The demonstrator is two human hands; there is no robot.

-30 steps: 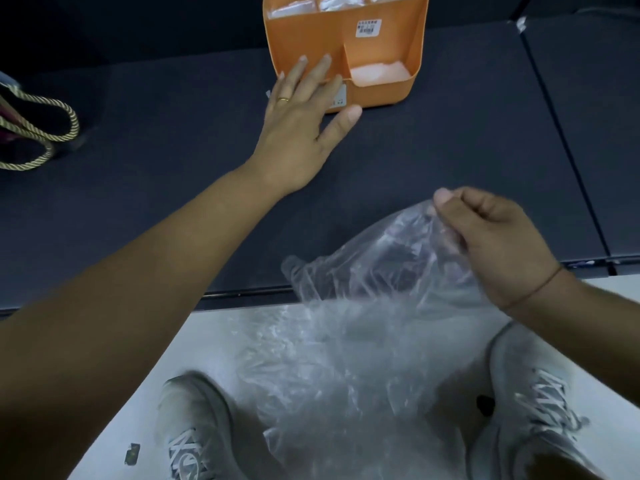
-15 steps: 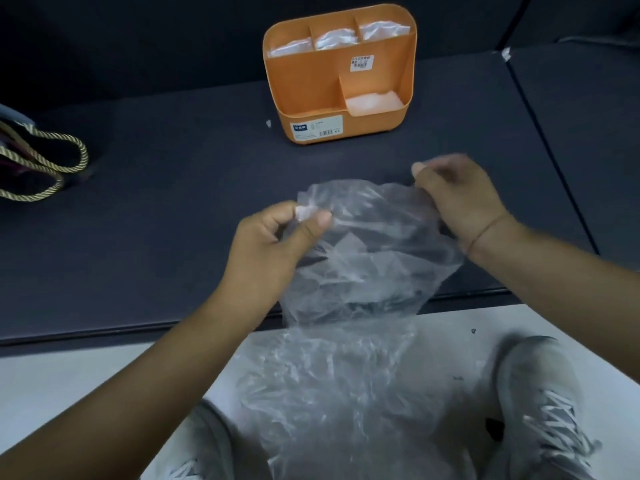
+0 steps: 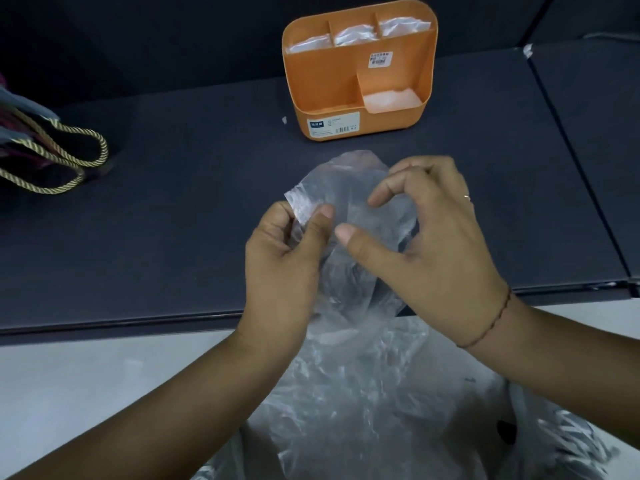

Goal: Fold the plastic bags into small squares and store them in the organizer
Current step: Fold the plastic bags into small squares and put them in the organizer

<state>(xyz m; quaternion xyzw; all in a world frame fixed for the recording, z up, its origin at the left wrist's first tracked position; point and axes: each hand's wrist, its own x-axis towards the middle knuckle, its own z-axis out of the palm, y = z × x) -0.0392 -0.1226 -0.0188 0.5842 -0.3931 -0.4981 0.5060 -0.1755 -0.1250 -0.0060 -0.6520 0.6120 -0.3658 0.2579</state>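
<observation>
One clear plastic bag (image 3: 349, 372) is hanging between two hands; its upper part is being held up over the dark table (image 3: 173, 220); its lower part is trailing down in front of the pale floor (image 3: 69, 393). The left hand (image 3: 282, 261) is pinching one top corner of the plastic bag between thumb and forefinger. The right hand (image 3: 436, 247) is poised over the top of the plastic bag with fingers curled, thumb and forefinger apart; whether it is grasping the film cannot be told. One orange organizer (image 3: 329, 81) is standing upright on the table, beyond the hands and apart from them. Four folded bags (image 3: 353, 36) are showing inside it; three rear compartments are holding one each; one low front-right compartment is holding the fourth. Two labels (image 3: 381, 59) are showing on the organizer. Two gold cord handles (image 3: 103, 147) are lying at the table's left side.
</observation>
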